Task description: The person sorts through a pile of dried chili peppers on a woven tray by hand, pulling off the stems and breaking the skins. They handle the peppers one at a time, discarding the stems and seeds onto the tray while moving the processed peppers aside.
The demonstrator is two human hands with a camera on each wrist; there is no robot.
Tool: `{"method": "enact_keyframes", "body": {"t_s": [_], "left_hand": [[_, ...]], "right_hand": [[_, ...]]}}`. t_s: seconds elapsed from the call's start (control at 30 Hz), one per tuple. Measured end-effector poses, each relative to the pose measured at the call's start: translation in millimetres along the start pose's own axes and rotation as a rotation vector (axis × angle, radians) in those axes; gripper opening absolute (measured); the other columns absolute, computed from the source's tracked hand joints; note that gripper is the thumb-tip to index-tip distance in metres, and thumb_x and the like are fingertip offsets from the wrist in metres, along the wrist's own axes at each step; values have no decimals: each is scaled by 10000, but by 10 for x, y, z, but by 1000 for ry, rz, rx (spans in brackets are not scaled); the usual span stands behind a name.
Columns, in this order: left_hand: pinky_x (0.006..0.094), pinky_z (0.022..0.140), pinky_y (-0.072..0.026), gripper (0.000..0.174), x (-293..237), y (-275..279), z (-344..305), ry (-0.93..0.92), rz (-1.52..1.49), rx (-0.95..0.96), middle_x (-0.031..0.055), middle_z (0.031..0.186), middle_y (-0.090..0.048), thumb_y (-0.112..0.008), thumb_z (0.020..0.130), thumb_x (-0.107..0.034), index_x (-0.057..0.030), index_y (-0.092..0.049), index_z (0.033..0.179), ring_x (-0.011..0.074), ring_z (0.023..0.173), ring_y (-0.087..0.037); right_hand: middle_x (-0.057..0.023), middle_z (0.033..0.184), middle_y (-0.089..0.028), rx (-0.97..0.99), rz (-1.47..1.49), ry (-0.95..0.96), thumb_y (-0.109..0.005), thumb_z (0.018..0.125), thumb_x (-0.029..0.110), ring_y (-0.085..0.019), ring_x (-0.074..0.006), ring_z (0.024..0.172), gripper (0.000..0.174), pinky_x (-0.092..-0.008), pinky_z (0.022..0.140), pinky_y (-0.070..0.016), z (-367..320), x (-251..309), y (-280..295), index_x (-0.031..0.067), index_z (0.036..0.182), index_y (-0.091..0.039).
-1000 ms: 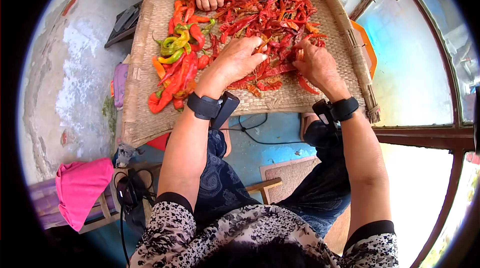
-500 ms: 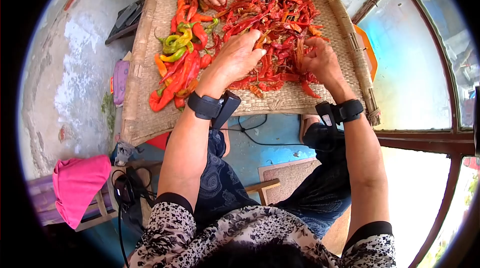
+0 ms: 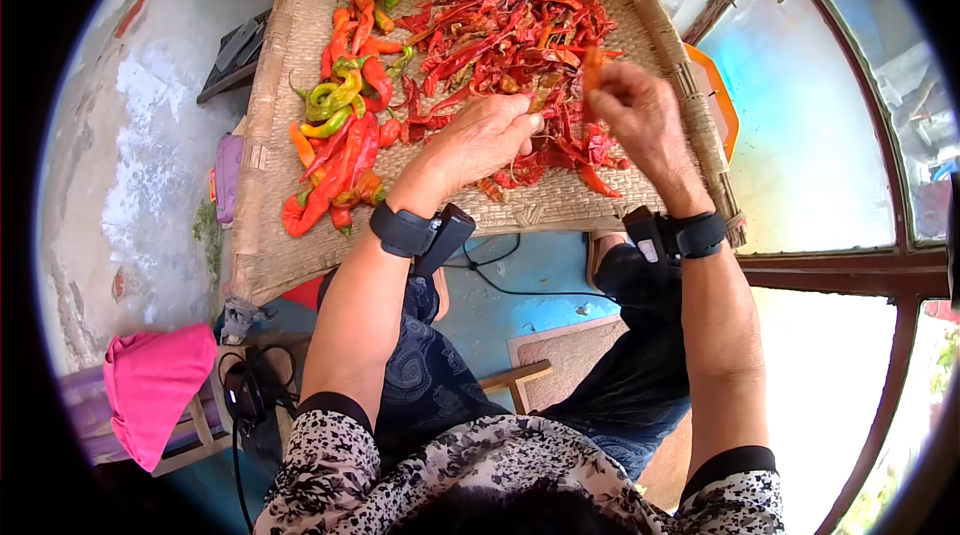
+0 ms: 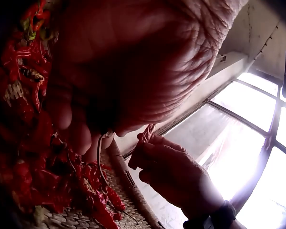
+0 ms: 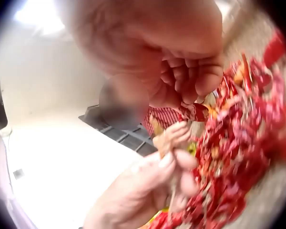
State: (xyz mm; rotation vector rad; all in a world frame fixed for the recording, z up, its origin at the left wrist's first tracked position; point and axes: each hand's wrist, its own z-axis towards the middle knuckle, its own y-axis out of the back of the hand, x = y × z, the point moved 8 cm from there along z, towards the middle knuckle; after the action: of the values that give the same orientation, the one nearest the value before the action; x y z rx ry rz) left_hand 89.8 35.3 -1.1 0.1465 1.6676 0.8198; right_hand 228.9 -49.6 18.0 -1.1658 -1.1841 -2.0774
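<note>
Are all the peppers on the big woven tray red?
No, some curly yellow-green peppers lie among the red ones near the left edge of the woven tray.

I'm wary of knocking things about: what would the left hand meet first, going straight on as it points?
The left hand would probably meet the heap of wrinkled, dried red chillies ahead and to the right. Its height above them is unclear, so it might pass over.
</note>
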Motion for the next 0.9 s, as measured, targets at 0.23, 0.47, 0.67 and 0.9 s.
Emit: {"method": "enact_keyframes", "body": {"t_s": [0.23,0.47,0.67,0.9], "left_hand": [[329,582,-448,340,39,-21,10,-2,0,-16,70,677,-618,-479,941,-285,2,-552,773,159,584,-561],[307,545,-453,335,-9,-255,8,47,-54,97,65,651,-604,-481,946,-312,1,-561,858,161,575,-569],[363,680,-466,289,-73,-110,-45,-118,34,-104,149,827,-628,-539,904,-237,21,-586,1025,235,748,-606],[369,651,-464,262,-87,14,-138,-74,133,-56,136,777,-630,-571,880,-240,-5,-592,992,259,716,-614]], "right_hand": [[-127,742,-635,-766,-992,262,-645,839,126,-610,-238,611,262,-325,560,-483,-175,56,1090,16,1075,-626],[-49,761,-626,230,180,-168,-647,876,153,-555,-89,684,214,-250,597,-468,-157,90,-265,-22,998,-650],[3,712,-594,-86,195,-44,-613,888,106,-512,-53,628,131,-214,540,-423,47,64,245,-19,893,-648],[-159,920,-638,-796,-616,-80,-640,848,142,-611,-225,768,321,-327,706,-489,-19,-351,1368,-8,1127,-588]]}}
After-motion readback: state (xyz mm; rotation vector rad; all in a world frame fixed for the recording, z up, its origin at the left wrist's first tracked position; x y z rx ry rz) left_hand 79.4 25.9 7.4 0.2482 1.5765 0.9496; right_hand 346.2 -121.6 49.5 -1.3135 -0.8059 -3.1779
